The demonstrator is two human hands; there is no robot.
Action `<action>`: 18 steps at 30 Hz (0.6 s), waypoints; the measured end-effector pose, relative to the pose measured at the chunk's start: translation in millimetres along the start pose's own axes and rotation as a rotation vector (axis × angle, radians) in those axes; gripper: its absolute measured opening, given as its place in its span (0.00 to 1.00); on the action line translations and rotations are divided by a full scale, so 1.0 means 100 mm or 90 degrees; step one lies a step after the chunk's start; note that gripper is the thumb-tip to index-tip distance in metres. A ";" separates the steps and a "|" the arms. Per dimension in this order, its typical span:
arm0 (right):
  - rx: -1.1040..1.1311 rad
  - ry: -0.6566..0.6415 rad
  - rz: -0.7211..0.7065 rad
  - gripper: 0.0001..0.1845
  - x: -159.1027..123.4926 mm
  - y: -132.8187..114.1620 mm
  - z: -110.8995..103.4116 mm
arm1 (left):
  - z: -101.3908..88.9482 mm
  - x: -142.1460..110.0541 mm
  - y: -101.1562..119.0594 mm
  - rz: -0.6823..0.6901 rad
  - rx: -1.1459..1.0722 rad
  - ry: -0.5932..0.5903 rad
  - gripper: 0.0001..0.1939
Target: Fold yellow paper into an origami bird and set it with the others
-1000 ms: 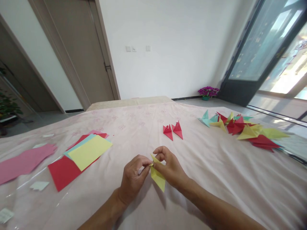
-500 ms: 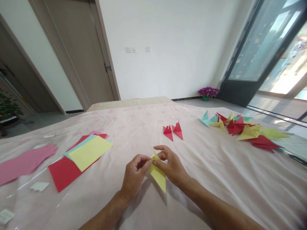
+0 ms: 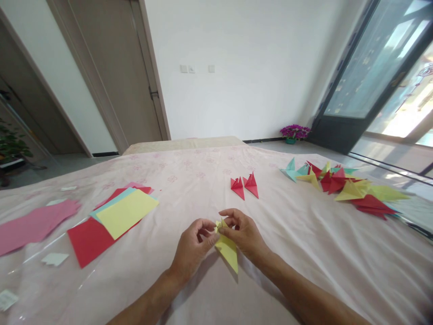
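Between my two hands is a yellow origami crane (image 3: 228,253), its long pointed end angled down toward me. My left hand (image 3: 196,241) pinches its upper left part between thumb and fingers. With thumb and forefinger, my right hand (image 3: 245,232) grips the crane's upper right part. The fingers cover most of the folded top, so its exact shape there is hidden. Just beyond my hands, two red folded cranes (image 3: 251,185) lie side by side on the pink cloth (image 3: 189,198).
At the left are stacked paper sheets, a yellow one (image 3: 130,213) on top, a red sheet (image 3: 89,241) under it, and pink paper (image 3: 37,225) with scraps nearby. Several folded cranes in red, yellow and teal form a pile (image 3: 352,189) at the right.
The yellow crane has shifted slightly right and down, its upper point now lower between my fingers. Both hands still pinch it. The view has tilted a little.
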State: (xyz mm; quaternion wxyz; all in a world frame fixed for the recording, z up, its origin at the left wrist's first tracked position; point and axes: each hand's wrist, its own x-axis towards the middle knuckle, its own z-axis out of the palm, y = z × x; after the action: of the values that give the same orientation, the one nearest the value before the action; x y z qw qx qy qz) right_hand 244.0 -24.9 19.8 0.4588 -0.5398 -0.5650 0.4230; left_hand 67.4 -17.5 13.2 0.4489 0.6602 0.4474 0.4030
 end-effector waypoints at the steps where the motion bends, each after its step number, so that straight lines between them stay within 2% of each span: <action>1: -0.018 -0.015 -0.005 0.20 0.00 0.01 -0.03 | 0.00 -0.01 0.00 0.017 0.036 -0.004 0.15; 4: -0.145 -0.085 -0.028 0.21 -0.01 0.06 -0.12 | -0.01 -0.02 -0.02 0.062 0.119 -0.012 0.17; 6: -0.215 -0.133 -0.034 0.18 -0.02 0.08 -0.17 | -0.02 -0.02 -0.03 0.069 0.127 -0.019 0.19; 10: -0.240 -0.161 -0.030 0.11 -0.03 0.04 -0.25 | -0.05 0.02 -0.08 0.049 0.082 0.012 0.19; 12: -0.240 -0.127 -0.040 0.10 0.00 -0.02 -0.37 | -0.08 0.05 -0.13 0.031 0.071 0.057 0.19; 14: -0.235 -0.066 -0.056 0.08 0.07 -0.09 -0.60 | -0.12 0.10 -0.18 0.005 0.073 0.100 0.18; 18: -0.203 0.122 -0.099 0.09 0.33 -0.16 -1.33 | -0.14 0.17 -0.27 -0.030 0.096 0.101 0.18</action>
State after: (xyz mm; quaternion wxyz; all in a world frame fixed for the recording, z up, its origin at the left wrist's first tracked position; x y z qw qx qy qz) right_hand 370.8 4.8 66.7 0.4503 -0.5986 -0.6183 0.2380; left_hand 52.7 7.7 -6.2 0.3706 0.6476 0.5261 0.4081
